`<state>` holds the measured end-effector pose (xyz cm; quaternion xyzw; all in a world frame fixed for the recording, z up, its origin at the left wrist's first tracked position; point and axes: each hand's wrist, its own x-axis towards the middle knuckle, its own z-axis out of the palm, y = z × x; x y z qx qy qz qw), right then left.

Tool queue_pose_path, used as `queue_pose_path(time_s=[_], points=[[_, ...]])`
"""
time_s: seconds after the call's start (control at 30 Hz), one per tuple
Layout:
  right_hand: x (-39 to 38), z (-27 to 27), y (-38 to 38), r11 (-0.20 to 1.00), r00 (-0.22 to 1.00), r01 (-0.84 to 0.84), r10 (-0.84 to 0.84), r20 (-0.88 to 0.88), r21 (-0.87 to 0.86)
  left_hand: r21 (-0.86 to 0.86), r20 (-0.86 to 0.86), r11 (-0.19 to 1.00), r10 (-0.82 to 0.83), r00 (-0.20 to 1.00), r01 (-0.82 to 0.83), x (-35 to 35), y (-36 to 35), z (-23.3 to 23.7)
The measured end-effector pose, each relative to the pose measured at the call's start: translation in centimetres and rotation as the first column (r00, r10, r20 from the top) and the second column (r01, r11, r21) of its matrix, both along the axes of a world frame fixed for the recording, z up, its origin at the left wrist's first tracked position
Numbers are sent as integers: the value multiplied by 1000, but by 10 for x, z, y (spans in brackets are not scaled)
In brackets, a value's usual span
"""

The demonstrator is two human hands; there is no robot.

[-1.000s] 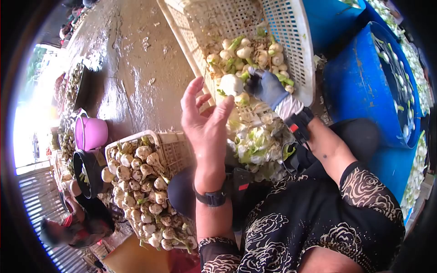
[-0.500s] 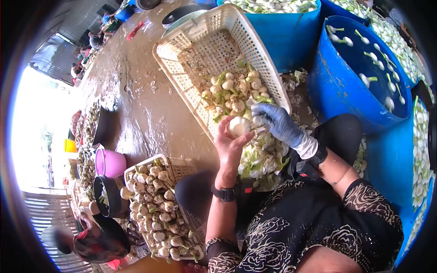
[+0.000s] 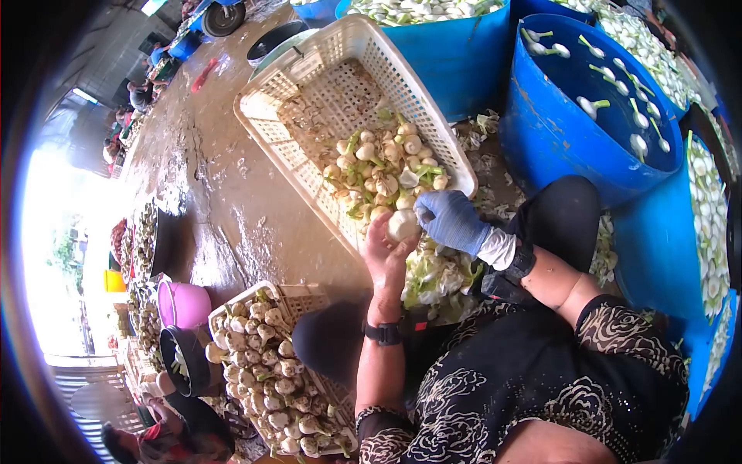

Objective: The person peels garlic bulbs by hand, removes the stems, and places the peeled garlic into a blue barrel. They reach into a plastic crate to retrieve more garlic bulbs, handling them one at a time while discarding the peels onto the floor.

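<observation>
In my bare left hand (image 3: 384, 249) is a whitish garlic bulb (image 3: 403, 225), with fingers and thumb wrapped round it. My right hand (image 3: 450, 222), in a blue-grey glove, is closed just beside the bulb; whatever its fingers grip is hidden. Beyond both hands a pale plastic crate (image 3: 440, 100) lies at a slant, holding a pile of garlic bulbs (image 3: 372, 172) with short green stems. Under my hands, between my knees, peeled-off skins and leaves (image 3: 437, 274) are heaped.
At lower left stands a second crate (image 3: 328, 298) full of untrimmed garlic (image 3: 263, 344). A blue tub (image 3: 568, 135) of water with floating bulbs is at right, near other filled blue tubs (image 3: 440, 58). A pink bucket (image 3: 184, 304) and a seated person (image 3: 170, 433) are at left.
My right hand has turned and closed into a fist against the bulb's side. The bulb stays in my left hand. The whole view has shifted slightly.
</observation>
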<state>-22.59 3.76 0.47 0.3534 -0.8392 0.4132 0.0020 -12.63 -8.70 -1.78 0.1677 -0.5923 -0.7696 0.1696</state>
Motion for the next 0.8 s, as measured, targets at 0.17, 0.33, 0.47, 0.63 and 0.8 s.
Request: queue_pose_path(time_s=[0.17, 0.33, 0.47, 0.63, 0.8], points=[[-24, -42, -5, 975, 963, -2, 63, 263, -223, 215, -29, 975, 64, 998, -56, 1, -2, 10], [-1, -9, 1, 957, 975, -38, 99, 201, -287, 124, -73, 988, 102, 992, -93, -2, 2, -2], [3, -3, -2, 992, 997, -48, 41, -62, -118, -155, 23, 979, 140, 990, -134, -2, 8, -13], [-6, -14, -4, 987, 995, -23, 37, 87, -156, -1, -16, 998, 69, 997, -69, -1, 3, -11], [-30, -49, 0, 991, 987, 131, -131, 93, 8, 234, -162, 970, -27, 986, 65, 5, -1, 6]])
